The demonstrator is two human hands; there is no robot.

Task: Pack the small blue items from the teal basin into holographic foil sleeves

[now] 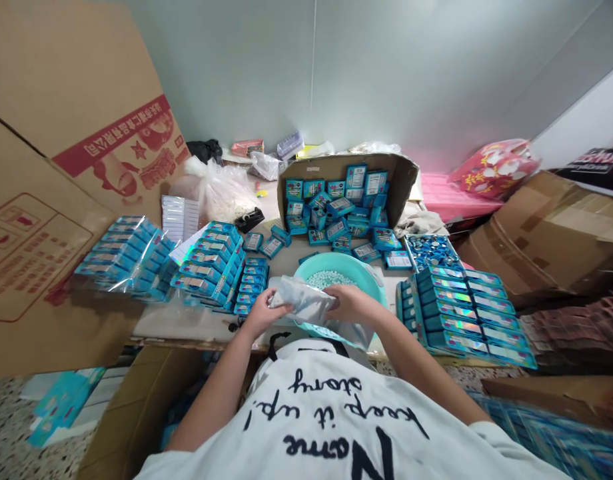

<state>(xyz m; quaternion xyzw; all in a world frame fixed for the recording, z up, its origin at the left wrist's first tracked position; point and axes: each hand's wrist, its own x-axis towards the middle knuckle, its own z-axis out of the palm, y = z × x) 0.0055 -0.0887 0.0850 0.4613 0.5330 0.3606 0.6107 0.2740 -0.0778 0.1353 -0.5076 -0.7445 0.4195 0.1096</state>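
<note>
Handling step: silvery pouch [302, 301] held up over the near part of the turquoise bowl [375, 285], both hands on it. Left hand [265, 315] has thumb and fingers pinched on the pouch's left end; right hand [354, 305] looks clamped on the right end, some fingertips hidden. Bowl holds small pale pellets [331, 277]; can't tell if any are in the pouch, or whether its mouth is open. Next move, my judgement, calls for a steady two-sided grip and keeping the pouch above the bowl rim. Pouch looks thin, shiny, crumpled, translucent toward its lower right. Blue boxes stacked left [209, 260] and right [469, 313].
</note>
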